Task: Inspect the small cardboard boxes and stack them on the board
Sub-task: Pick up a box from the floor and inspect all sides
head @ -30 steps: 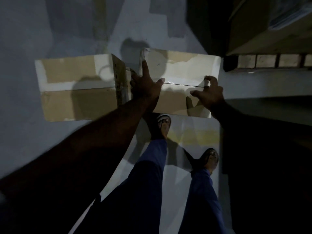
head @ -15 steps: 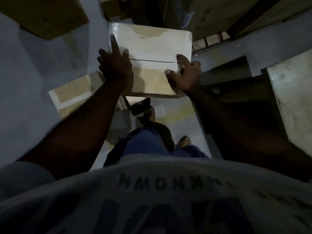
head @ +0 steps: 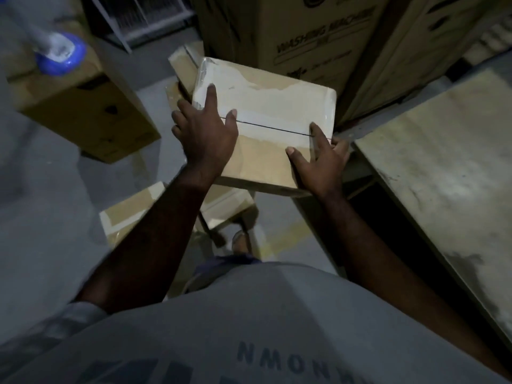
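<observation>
A small taped cardboard box (head: 266,106) is held up in the air in front of my chest, top face toward me, a dark seam running across it. My left hand (head: 205,134) clasps its left side with the fingers spread over the top. My right hand (head: 318,159) grips its near right corner. A second small box (head: 133,214) lies on the grey floor below my left arm, partly hidden. A pale, stained board (head: 448,167) lies flat at the right.
Large cartons, one printed WASHING MACHINE (head: 313,37), stand just behind the held box. Another carton (head: 83,106) sits at the left with a blue and white object (head: 59,52) on it. More small boxes (head: 182,67) lie behind the held one. My foot (head: 241,239) is on the floor.
The box has been lifted off the floor and raised to chest height in both hands. I have straightened up, and the view has swung toward the cartons and the board.
</observation>
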The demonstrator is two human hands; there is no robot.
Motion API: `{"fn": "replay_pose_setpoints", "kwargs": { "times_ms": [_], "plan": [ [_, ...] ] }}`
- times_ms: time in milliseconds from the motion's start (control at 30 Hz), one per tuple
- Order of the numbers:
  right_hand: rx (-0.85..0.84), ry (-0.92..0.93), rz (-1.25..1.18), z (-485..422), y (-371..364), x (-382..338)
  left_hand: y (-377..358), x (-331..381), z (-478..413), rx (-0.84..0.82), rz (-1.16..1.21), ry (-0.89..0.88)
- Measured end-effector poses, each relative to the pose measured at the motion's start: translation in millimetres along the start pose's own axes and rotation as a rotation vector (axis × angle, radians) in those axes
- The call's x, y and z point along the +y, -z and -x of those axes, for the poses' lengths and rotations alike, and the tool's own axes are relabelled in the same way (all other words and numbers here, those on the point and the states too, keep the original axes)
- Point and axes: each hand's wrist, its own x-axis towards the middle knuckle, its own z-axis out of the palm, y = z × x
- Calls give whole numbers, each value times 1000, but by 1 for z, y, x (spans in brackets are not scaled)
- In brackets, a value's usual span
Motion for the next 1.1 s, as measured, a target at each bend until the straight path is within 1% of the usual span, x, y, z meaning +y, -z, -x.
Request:
{"fn": "replay_pose_setpoints", "kwargs": {
  "times_ms": [233, 367, 467, 667, 767, 900, 1000, 1100],
  "plan": [
    [199, -77, -1, 31, 127, 36, 36, 119, 65, 69, 71, -210],
    [303, -138, 31, 50, 196, 62, 41, 182, 102, 37, 140, -339],
    [382, -183, 59, 60, 234, 82, 37, 224, 119, -19, 202, -433],
    [527, -344, 109, 61, 287, 127, 4, 307, 138, -209, 293, -630],
    [558, -428, 144, 53, 304, 151, -25, 346, 137, -297, 295, -730],
    [591, -562, 163, 43, 318, 175, -66, 393, 128, -481, 288, -898],
    [627, -652, 174, 38, 325, 188, -91, 422, 120, -667, 269, -1021],
    [643, -710, 192, 38, 329, 201, -110, 440, 117, -772, 237, -1131]
  ]
}}
